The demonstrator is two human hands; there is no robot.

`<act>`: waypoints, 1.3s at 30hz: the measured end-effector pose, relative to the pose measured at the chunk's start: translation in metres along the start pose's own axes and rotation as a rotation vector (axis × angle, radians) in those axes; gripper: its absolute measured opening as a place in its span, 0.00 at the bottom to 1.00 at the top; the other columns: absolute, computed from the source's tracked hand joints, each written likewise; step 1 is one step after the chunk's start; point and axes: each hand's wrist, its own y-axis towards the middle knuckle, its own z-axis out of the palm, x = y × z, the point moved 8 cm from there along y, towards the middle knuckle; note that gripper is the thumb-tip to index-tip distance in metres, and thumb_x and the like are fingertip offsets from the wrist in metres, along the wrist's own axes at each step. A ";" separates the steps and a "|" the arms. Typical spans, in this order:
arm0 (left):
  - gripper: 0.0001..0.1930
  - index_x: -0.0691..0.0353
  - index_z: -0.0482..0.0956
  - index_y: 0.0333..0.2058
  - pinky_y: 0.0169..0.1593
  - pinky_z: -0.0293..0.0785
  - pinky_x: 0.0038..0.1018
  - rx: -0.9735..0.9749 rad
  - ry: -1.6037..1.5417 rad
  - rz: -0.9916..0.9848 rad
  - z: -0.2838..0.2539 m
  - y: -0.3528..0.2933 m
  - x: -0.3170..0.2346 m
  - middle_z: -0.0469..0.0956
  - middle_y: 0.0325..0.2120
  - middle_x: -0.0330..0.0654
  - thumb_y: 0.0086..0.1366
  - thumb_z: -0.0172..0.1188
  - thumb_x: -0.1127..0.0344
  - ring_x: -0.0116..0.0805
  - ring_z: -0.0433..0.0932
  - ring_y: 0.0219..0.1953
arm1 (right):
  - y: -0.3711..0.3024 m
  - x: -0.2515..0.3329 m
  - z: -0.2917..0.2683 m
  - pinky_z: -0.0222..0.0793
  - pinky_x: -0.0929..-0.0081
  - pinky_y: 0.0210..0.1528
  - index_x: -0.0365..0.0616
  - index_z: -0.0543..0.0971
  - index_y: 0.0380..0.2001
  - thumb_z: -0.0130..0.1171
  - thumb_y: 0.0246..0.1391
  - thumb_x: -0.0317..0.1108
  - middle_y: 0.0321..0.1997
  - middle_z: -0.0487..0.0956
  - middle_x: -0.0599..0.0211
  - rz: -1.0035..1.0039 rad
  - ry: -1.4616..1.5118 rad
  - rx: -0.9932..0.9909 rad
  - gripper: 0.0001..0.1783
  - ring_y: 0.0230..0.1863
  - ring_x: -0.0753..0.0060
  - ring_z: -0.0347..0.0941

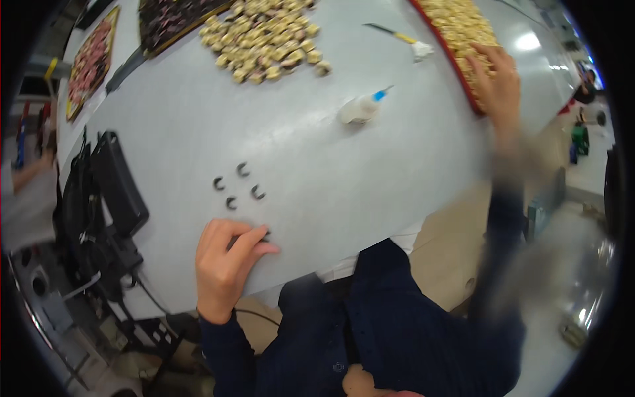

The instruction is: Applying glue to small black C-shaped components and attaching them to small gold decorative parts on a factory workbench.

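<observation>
My left hand (228, 264) is at the near left of the grey table, thumb and forefinger pinched on a small dark piece (266, 235), mostly hidden by the fingertips. Just beyond it lie several small dark C-shaped pieces (256, 192), spaced apart on the tabletop. My right hand (499, 83) reaches to the far right, over a red-edged tray (463, 76). Its fingers are spread and rest on the small yellowish pieces (460, 23) that fill the tray. Whether a fingertip presses on a single piece there is too small to tell.
A white squeeze bottle (360, 109) with a blue-collared tip lies mid-table. Beyond it is a yellow-handled tool (397, 34) with white wrapping. Loose yellowish pieces (264, 43) are heaped at the back, beside a tray of dark pieces (175, 23). Black equipment (119, 182) stands along the left edge.
</observation>
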 end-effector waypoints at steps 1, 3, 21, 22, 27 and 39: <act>0.18 0.64 0.81 0.32 0.28 0.66 0.28 -0.013 0.000 0.038 0.000 0.001 -0.002 0.73 0.24 0.39 0.36 0.72 0.73 0.36 0.71 0.26 | 0.001 -0.011 0.011 0.72 0.74 0.42 0.45 0.80 0.42 0.60 0.56 0.37 0.41 0.79 0.64 0.019 -0.007 0.048 0.12 0.37 0.69 0.76; 0.19 0.63 0.81 0.32 0.31 0.67 0.30 -0.005 0.004 0.064 0.008 0.008 -0.001 0.72 0.24 0.39 0.36 0.73 0.70 0.38 0.71 0.27 | -0.001 -0.043 0.006 0.71 0.74 0.44 0.45 0.80 0.42 0.59 0.57 0.40 0.42 0.79 0.64 0.148 0.046 0.158 0.13 0.38 0.70 0.76; 0.19 0.60 0.81 0.32 0.38 0.69 0.29 -0.064 -0.035 0.099 0.010 -0.003 0.001 0.73 0.26 0.35 0.36 0.73 0.72 0.38 0.71 0.36 | -0.095 0.182 -0.042 0.67 0.84 0.26 0.38 0.83 0.35 0.67 0.46 0.33 0.32 0.76 0.60 0.491 1.501 0.409 0.12 0.24 0.75 0.72; 0.19 0.60 0.81 0.32 0.39 0.69 0.30 -0.085 0.009 0.094 0.007 -0.011 0.007 0.73 0.26 0.35 0.36 0.73 0.72 0.39 0.71 0.38 | -0.101 0.214 -0.026 0.70 0.82 0.30 0.37 0.84 0.36 0.65 0.43 0.22 0.33 0.77 0.61 0.603 1.567 0.552 0.13 0.28 0.73 0.75; 0.19 0.57 0.82 0.33 0.39 0.70 0.29 -0.162 0.066 0.136 -0.005 -0.011 -0.010 0.74 0.27 0.33 0.37 0.73 0.67 0.40 0.70 0.40 | -0.096 0.275 -0.018 0.74 0.80 0.37 0.36 0.81 0.42 0.60 0.50 0.21 0.37 0.76 0.59 0.509 1.672 0.685 0.14 0.36 0.70 0.77; 0.17 0.45 0.80 0.37 0.38 0.68 0.29 -0.393 0.140 0.104 -0.020 -0.022 -0.015 0.71 0.32 0.26 0.46 0.70 0.53 0.35 0.64 0.47 | -0.099 0.300 -0.012 0.74 0.77 0.38 0.34 0.75 0.35 0.67 0.43 0.18 0.36 0.77 0.56 0.737 1.946 0.696 0.14 0.36 0.70 0.76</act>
